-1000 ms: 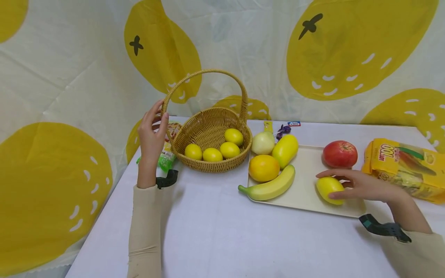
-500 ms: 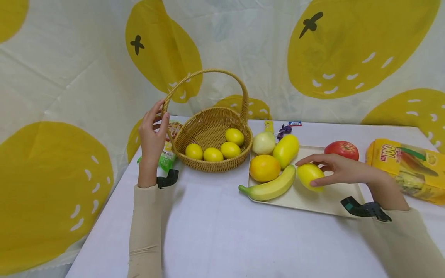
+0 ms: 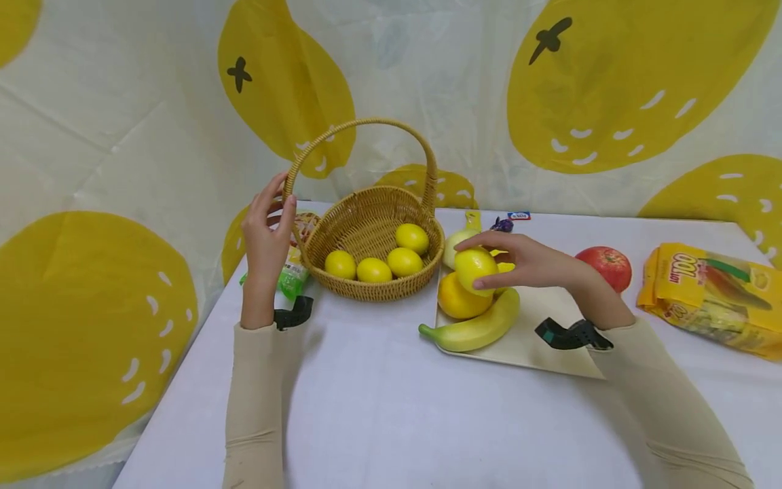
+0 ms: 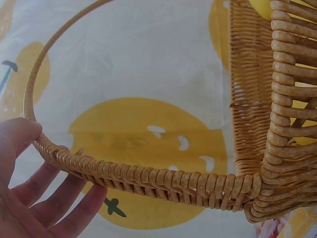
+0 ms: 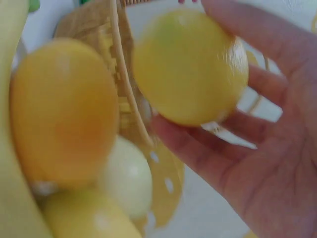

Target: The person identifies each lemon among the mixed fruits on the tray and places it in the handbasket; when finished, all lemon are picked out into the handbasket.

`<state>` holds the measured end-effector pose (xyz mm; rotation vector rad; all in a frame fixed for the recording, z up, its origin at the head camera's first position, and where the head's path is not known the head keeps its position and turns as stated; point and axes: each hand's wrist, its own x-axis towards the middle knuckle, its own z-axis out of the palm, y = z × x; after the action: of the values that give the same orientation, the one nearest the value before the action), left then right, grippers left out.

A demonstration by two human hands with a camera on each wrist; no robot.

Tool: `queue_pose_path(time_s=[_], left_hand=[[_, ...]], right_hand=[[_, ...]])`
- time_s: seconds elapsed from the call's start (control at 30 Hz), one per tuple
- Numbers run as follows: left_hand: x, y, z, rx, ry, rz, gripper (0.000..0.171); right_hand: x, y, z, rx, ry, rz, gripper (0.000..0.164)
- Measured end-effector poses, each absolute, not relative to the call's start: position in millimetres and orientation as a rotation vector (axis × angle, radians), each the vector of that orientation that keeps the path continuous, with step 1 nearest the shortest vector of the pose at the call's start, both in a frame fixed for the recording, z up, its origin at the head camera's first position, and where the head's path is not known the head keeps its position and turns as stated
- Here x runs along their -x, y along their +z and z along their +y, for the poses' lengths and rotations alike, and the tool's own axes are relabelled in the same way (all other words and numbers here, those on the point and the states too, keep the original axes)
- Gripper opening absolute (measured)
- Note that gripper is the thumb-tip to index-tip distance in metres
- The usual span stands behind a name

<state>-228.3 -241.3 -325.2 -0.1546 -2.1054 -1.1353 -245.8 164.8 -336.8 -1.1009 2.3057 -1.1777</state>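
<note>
My left hand (image 3: 267,221) grips the left side of the handle of a wicker basket (image 3: 379,293); in the left wrist view the thumb and fingers (image 4: 59,198) lie on either side of the woven handle. Several yellow lemons (image 3: 374,270) lie in the basket's front half. My right hand (image 3: 525,261) pinches another lemon (image 3: 474,269) between thumb and fingers, over the left part of the tray. Below and behind that lemon are an orange-yellow fruit (image 3: 459,303) and a pale round fruit (image 3: 453,246). The right wrist view shows the held lemon (image 5: 190,67) large and blurred.
A beige tray (image 3: 550,339) holds a banana (image 3: 482,329) and other fruit. Right of it are a red fruit (image 3: 607,266) and a yellow snack package (image 3: 709,292). A green packet (image 3: 293,277) lies left of the basket; small wrapped sweets (image 3: 503,225) lie behind the tray.
My right hand has lifted the lemon off the tray's right side and carried it left, over the other fruit. My left hand has stayed at the basket handle.
</note>
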Motion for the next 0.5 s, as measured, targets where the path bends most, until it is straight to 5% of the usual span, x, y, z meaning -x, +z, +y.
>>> queue_pose_path(time_s=[0.5], left_hand=[[227.4, -324.7, -242.4, 0.155, -1.131, -2.112, 0.039]], right_hand=[[254.4, -351.9, 68.2, 0.921, -1.596, 2.363, 0.058]])
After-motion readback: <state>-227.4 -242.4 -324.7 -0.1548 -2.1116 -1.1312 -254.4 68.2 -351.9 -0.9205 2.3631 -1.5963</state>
